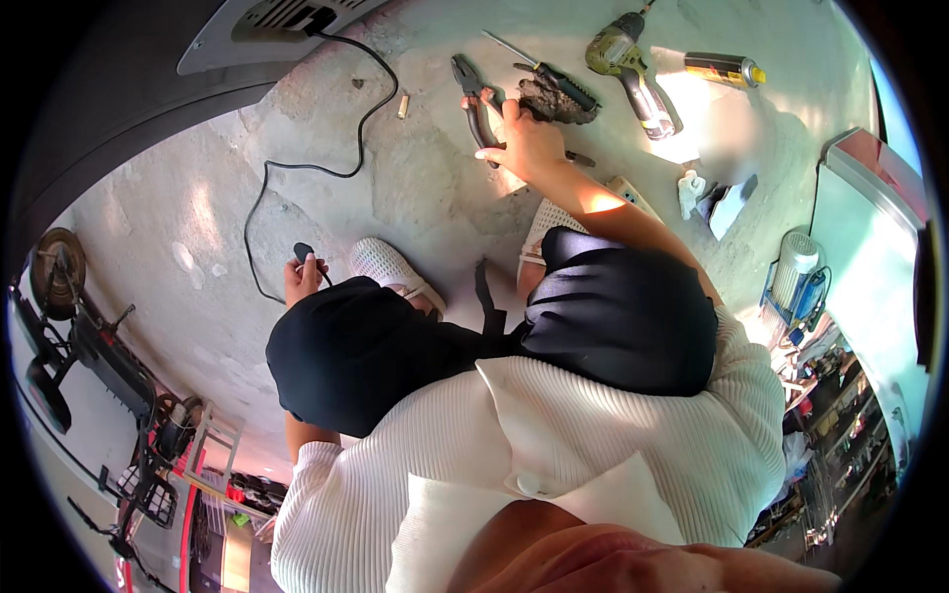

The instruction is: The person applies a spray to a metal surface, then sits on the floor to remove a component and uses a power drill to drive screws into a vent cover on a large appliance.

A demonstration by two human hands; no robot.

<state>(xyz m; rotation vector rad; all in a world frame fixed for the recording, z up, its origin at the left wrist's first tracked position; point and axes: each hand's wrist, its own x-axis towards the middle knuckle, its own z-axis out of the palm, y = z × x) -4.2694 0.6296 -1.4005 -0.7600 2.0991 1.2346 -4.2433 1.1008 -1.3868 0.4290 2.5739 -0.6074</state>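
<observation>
My left hand (301, 279) is closed around the black plug (302, 252) at the end of a black cord (361, 128), low beside my left knee. The cord runs over the floor up to a dark machine. My right hand (524, 143) reaches forward to the combination pliers (467, 77), its fingers and thumb on the dark handles. The pliers are at floor level, jaws pointing away from me. Just right of them are a screwdriver (563, 83) with a black handle and a dark brown crumpled lump (549, 102).
A green cordless drill (621, 61) and a black-and-yellow spray can (720, 69) lie at the far right. A white crumpled piece (690, 192) is nearer. The machine's base (158, 109) stands far left, a scooter (109, 366) at the left. A pump-like motor (794, 272) stands right.
</observation>
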